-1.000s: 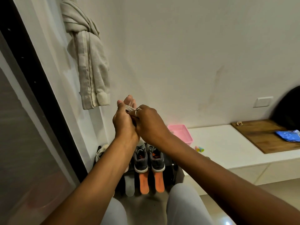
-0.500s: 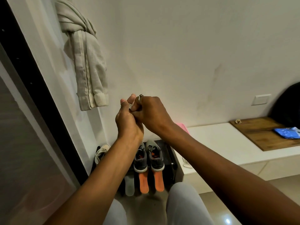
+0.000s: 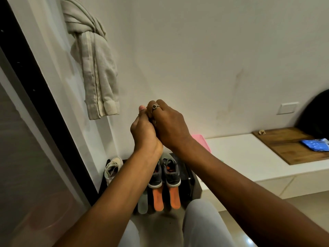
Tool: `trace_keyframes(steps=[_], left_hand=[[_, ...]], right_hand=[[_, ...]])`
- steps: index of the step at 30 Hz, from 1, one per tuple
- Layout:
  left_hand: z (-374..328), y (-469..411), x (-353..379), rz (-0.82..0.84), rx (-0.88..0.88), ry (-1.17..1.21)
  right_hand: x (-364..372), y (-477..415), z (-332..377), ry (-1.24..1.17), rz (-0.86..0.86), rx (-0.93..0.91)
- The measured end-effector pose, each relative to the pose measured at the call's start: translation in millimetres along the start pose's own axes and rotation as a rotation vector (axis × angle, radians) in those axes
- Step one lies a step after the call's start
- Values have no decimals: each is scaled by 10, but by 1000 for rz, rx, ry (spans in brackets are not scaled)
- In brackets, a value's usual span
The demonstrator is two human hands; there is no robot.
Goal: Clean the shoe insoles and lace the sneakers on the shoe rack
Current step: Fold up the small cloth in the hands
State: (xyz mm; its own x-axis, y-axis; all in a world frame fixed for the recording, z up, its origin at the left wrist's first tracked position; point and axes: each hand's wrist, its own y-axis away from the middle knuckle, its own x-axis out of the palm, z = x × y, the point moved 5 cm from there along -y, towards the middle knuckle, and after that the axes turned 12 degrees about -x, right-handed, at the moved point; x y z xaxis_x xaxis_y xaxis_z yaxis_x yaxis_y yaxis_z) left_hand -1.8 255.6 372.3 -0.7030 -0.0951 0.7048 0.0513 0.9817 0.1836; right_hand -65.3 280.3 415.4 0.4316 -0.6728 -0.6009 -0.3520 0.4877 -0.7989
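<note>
Left hand (image 3: pixel 144 132): raised in front of the wall, fingers curled, thumb pointing up, pressed against the other hand.
Right hand (image 3: pixel 171 125): fingers (image 3: pixel 161 106) curled over the left hand's; a ring (image 3: pixel 155 106) sits on one of them.
Held item: hidden between the two hands. I cannot tell whether either hand grips anything.
Grey sneakers (image 3: pixel 171 175): a pair on the shoe rack (image 3: pixel 188 177), directly below the hands, untouched.
Orange insoles (image 3: pixel 158 199): out of the shoes, one lying just behind each heel on the person's side.
Grey insole (image 3: pixel 142 204): just beside the left orange one.
White sneaker (image 3: pixel 112 168): at the left end of the rack, laced.
Step in hand (judgement): probably readying something small, possibly a lace, before going down to the sneakers.
Technique (judgement): pinch close to the working end, keep it untwisted, and lower both hands to the rack so the eyelets stay in sight.
Pink basket (image 3: pixel 201 141): on the white tabletop (image 3: pixel 240 154), just beside the rack and largely behind the right forearm. Its contents are not visible.
Wooden board (image 3: pixel 288 143): lies on the tabletop and carries a blue packet (image 3: pixel 316 144).
</note>
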Motion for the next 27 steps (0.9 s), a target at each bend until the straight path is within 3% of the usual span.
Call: trace_keyframes(steps=[7, 13, 17, 24, 27], left_hand=[[47, -117, -26, 39, -121, 103], [-17, -284, -119, 15, -73, 183], [-26, -332, -137, 25, -74, 189], [-28, -229, -116, 46, -74, 170], [24, -183, -99, 51, -103, 137]], right_hand=[[130, 168, -216, -260, -100, 315], [163, 270, -83, -314, 3, 101], [193, 217, -80, -254, 115, 61], [86, 128, -248, -428, 32, 244], [86, 88, -268, -398, 17, 252]])
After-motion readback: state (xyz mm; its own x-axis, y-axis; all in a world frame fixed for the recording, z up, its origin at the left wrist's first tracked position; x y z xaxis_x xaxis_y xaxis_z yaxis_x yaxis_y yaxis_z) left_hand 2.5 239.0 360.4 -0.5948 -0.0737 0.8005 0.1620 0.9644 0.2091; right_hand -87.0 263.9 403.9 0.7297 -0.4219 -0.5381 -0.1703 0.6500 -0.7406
